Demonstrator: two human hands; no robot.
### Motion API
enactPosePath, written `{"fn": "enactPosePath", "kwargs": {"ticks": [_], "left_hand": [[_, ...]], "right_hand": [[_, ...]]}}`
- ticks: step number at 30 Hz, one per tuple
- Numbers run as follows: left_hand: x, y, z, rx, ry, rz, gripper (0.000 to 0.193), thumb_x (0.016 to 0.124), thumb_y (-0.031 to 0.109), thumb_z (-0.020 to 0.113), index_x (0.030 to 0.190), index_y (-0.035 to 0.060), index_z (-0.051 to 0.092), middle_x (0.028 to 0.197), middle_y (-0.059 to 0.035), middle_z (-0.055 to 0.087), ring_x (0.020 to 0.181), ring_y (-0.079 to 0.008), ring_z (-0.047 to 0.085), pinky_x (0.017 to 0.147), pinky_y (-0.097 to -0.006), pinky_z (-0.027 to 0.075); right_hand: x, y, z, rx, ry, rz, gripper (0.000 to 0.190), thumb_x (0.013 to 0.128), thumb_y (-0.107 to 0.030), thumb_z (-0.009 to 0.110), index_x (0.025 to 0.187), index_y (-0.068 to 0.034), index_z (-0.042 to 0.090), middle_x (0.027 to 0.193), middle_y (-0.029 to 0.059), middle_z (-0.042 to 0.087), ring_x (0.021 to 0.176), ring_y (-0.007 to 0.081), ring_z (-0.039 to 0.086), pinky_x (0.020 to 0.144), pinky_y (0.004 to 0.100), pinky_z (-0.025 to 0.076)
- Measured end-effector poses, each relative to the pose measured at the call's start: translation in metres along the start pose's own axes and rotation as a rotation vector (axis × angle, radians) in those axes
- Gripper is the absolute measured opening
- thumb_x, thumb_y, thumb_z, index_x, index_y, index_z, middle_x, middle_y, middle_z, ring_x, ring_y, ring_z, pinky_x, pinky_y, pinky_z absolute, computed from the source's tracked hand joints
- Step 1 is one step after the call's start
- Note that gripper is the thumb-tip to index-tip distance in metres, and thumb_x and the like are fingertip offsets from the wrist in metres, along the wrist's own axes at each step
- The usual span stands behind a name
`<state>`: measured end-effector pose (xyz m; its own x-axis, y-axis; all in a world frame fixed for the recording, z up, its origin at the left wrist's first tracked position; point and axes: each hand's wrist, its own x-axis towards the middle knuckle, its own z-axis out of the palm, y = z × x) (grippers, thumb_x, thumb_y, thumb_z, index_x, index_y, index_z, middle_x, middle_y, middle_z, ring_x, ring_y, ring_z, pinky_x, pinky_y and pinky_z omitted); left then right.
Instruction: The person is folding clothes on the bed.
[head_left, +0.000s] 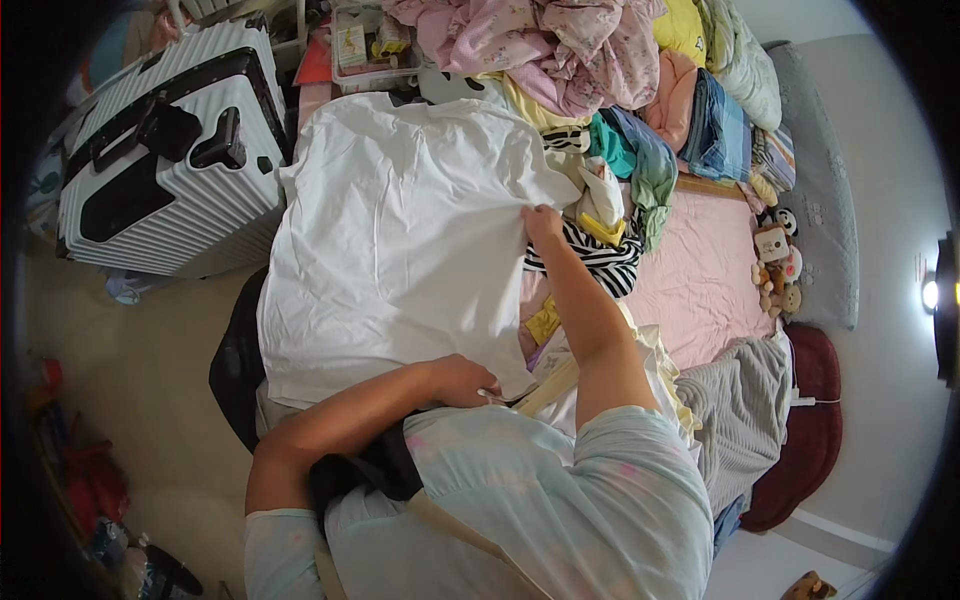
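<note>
A white shirt (390, 225) lies spread out flat before me, its neckline at the far end and its hem toward my body. My left hand (461, 380) crosses in front of me and pinches the near right corner of the hem. Farther up the right edge, just below the sleeve, my right hand (543, 222) grips the cloth between thumb and fingers. Shallow creases run across the fabric between both hands. A black-and-white striped garment (600, 259) lies beside my right wrist, partly hidden by the forearm.
A white ribbed suitcase (172, 165) stands at left. Beyond the shirt are a clear plastic box (375, 52) and heaped pink floral bedding (540, 45). Folded blue clothes (716, 127) sit at the right on a pink bed sheet (697, 270), with small plush toys (778, 262) along its edge.
</note>
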<state>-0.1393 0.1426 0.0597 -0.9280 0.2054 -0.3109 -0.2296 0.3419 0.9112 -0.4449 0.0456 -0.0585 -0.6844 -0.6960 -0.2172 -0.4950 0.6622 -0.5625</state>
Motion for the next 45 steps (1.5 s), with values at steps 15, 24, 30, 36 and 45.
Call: {"fn": "enactPosePath", "kwargs": {"ticks": [15,24,30,36,45], "left_hand": [[-0.001,0.009,-0.009,-0.335,-0.087,0.015,0.041,0.084,0.028,0.057,0.12,0.008,0.058,0.117,-0.0124,0.061,0.11,-0.0255,0.056,0.096,-0.035,0.04],[-0.029,-0.002,-0.035,-0.53,0.43,-0.017,0.027,0.086,0.022,0.057,0.102,0.0015,0.064,0.099,-0.0092,0.067,0.094,-0.0167,0.061,0.087,-0.0313,0.046],[-0.097,-0.042,-0.048,0.393,1.003,-0.264,0.022,0.076,0.019,0.065,0.095,0.008,0.065,0.1,-0.0113,0.065,0.099,-0.0285,0.057,0.092,-0.0402,0.04],[-0.099,-0.054,-0.038,0.339,0.98,-0.362,0.029,0.075,0.027,0.067,0.096,0.0074,0.065,0.108,-0.0107,0.063,0.108,-0.0281,0.053,0.097,-0.041,0.036],[-0.102,-0.053,-0.039,0.35,1.078,-0.252,0.025,0.074,0.022,0.068,0.094,0.0072,0.065,0.107,-0.0095,0.062,0.109,-0.0272,0.053,0.096,-0.041,0.038]], "right_hand": [[-0.044,-0.03,-0.013,-0.196,0.148,-0.234,0.037,0.076,-0.025,0.063,0.106,-0.004,0.056,0.104,0.0179,0.059,0.097,0.0347,0.056,0.084,0.044,0.044],[-0.122,-0.004,-0.048,-0.601,-0.683,-0.163,0.028,0.068,-0.031,0.071,0.077,-0.005,0.063,0.073,0.0125,0.062,0.068,0.029,0.062,0.061,0.038,0.049],[-0.156,0.003,-0.047,-0.478,-1.048,0.229,0.025,0.068,-0.032,0.075,0.07,-0.009,0.064,0.059,0.0032,0.058,0.053,0.0178,0.057,0.046,0.0316,0.044],[-0.164,0.032,-0.014,-0.194,-1.223,0.755,0.017,0.075,-0.019,0.074,0.085,-0.008,0.065,0.066,0.0013,0.056,0.052,0.0132,0.048,0.047,0.0299,0.039],[-0.168,0.025,-0.027,-0.158,-1.183,0.56,0.028,0.073,-0.016,0.076,0.097,-0.006,0.065,0.079,0.0052,0.065,0.062,0.0154,0.058,0.055,0.0275,0.045]]}}
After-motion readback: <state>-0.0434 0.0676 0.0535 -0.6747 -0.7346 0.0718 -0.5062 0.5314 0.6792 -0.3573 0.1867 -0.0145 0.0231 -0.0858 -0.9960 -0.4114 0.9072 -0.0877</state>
